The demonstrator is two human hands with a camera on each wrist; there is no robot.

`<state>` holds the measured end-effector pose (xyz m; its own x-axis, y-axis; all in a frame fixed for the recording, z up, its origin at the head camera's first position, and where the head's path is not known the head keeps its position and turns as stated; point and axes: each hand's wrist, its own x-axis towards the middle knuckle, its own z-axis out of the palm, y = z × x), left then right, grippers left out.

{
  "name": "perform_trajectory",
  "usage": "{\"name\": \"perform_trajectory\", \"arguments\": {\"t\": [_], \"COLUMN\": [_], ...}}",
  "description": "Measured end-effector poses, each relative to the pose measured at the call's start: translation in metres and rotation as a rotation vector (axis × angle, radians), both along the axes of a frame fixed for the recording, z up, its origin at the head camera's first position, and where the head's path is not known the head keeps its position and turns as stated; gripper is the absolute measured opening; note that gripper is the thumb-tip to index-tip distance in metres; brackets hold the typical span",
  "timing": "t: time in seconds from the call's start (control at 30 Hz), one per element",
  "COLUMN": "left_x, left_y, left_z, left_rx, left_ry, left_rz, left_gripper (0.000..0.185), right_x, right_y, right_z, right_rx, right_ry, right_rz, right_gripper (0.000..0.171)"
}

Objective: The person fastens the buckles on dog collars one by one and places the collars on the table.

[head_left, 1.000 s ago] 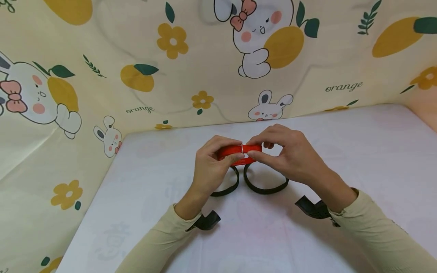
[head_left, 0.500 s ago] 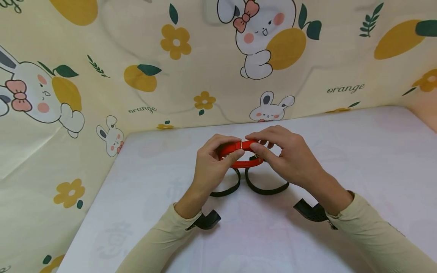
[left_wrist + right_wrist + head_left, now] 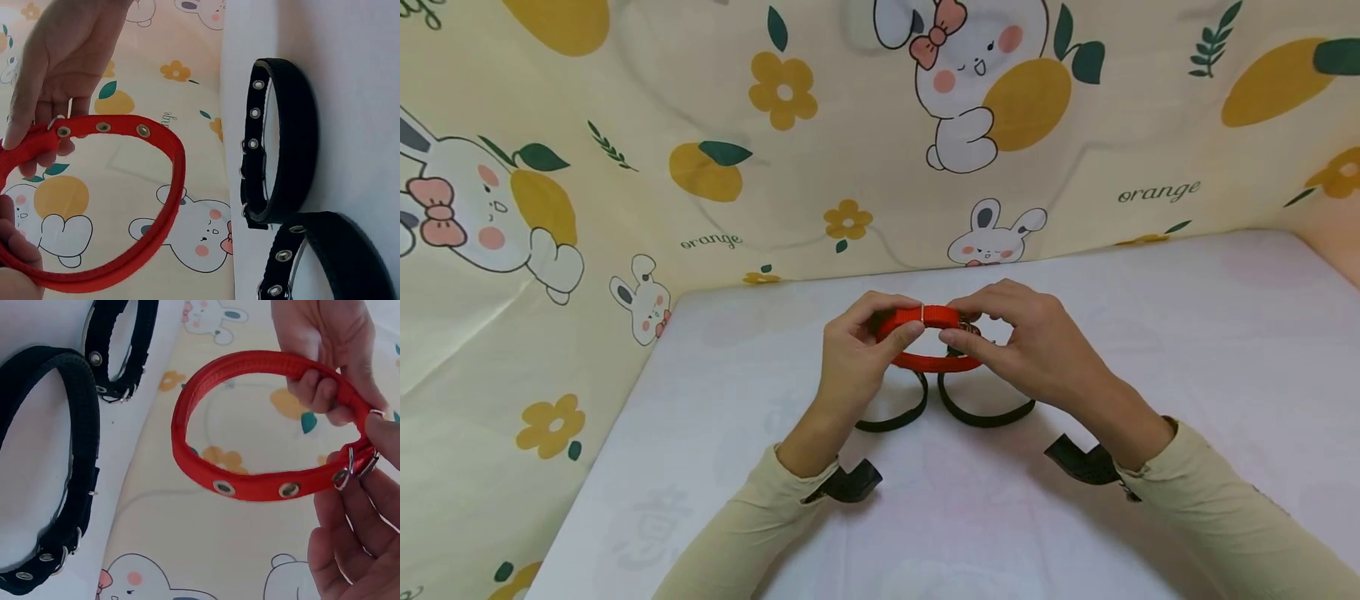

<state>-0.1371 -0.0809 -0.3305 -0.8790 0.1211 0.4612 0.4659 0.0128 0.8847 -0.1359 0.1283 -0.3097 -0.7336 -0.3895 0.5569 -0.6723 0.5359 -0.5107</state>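
Observation:
A red pet collar (image 3: 936, 364), buckled into a loop, is held up above the table between both hands. My left hand (image 3: 859, 354) grips its left side, thumb in front and fingers behind, beside a thin metal loop on the strap. My right hand (image 3: 1041, 346) pinches the strap at the right, by the metal buckle (image 3: 353, 467). Metal eyelets (image 3: 103, 127) run along the collar in the left wrist view. Two black collars lie below and nearer: the left one (image 3: 895, 422) is partly covered by my left hand, the right one (image 3: 988, 420) sits under my right hand.
The white table (image 3: 715, 467) stretches around the hands. Behind it rises a cream cloth (image 3: 865, 142) printed with rabbits, flowers and oranges, which also covers the left side. A black strap piece (image 3: 850, 483) sticks out from each sleeve cuff.
The red collar's loop has tilted, so more of its opening and the buckle at its right show. My left hand has shifted slightly left; the right thumb has moved. The black collars stay put.

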Motion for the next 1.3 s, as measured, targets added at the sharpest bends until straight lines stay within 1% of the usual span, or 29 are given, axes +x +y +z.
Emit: {"name": "perform_trajectory", "arguments": {"t": [0.17,0.33,0.4,0.53,0.63,0.7,0.77,0.87,0.93,1.0,1.1,1.17,1.23,1.3], "left_x": [0.001,0.001,0.001,-0.001,-0.002,-0.002,-0.002,-0.003,-0.004,-0.004,-0.005,-0.006,-0.007,-0.008], "left_y": [-0.003,-0.005,-0.006,-0.010,-0.011,-0.011,-0.010,-0.010,-0.010,-0.012,-0.014,-0.015,-0.016,-0.016], "left_z": [0.005,0.007,0.007,0.009,0.010,0.011,0.011,0.011,0.012,0.012,0.013,0.013,0.014,0.015], "left_rx": [0.039,0.076,0.085,0.118,0.186,0.236,0.275,0.319,0.345,0.374,0.408,0.429,0.456,0.485], "left_ry": [-0.088,-0.123,-0.145,-0.197,-0.203,-0.192,-0.186,-0.189,-0.199,-0.209,-0.220,-0.241,-0.270,-0.308], "left_rz": [-0.008,-0.021,-0.018,0.014,0.018,0.003,-0.012,-0.022,-0.023,-0.023,-0.020,-0.014,-0.010,-0.006], "left_gripper": [0.025,0.024,0.026,0.031,0.034,0.035,0.031,0.023,0.022,0.026,0.040,0.039,0.034,0.024], "right_x": [0.000,-0.001,-0.002,-0.004,-0.006,-0.007,-0.007,-0.007,-0.008,-0.010,-0.013,-0.014,-0.016,-0.017], "right_y": [0.000,0.000,0.002,0.009,0.012,0.012,0.012,0.013,0.015,0.018,0.022,0.023,0.024,0.024], "right_z": [0.003,0.003,0.004,0.007,0.010,0.011,0.011,0.011,0.011,0.012,0.013,0.012,0.010,0.007], "right_rx": [-0.008,-0.011,0.006,0.049,0.040,0.024,0.009,0.016,0.031,0.051,0.069,0.080,0.099,0.119], "right_ry": [0.005,0.004,-0.016,-0.100,-0.147,-0.161,-0.161,-0.160,-0.180,-0.225,-0.309,-0.332,-0.298,-0.221], "right_rz": [0.001,0.002,-0.001,-0.020,-0.034,-0.047,-0.048,-0.028,0.001,0.031,0.061,0.080,0.106,0.141], "right_gripper": [0.023,0.025,0.028,0.029,0.024,0.022,0.023,0.032,0.041,0.048,0.057,0.066,0.077,0.088]}}
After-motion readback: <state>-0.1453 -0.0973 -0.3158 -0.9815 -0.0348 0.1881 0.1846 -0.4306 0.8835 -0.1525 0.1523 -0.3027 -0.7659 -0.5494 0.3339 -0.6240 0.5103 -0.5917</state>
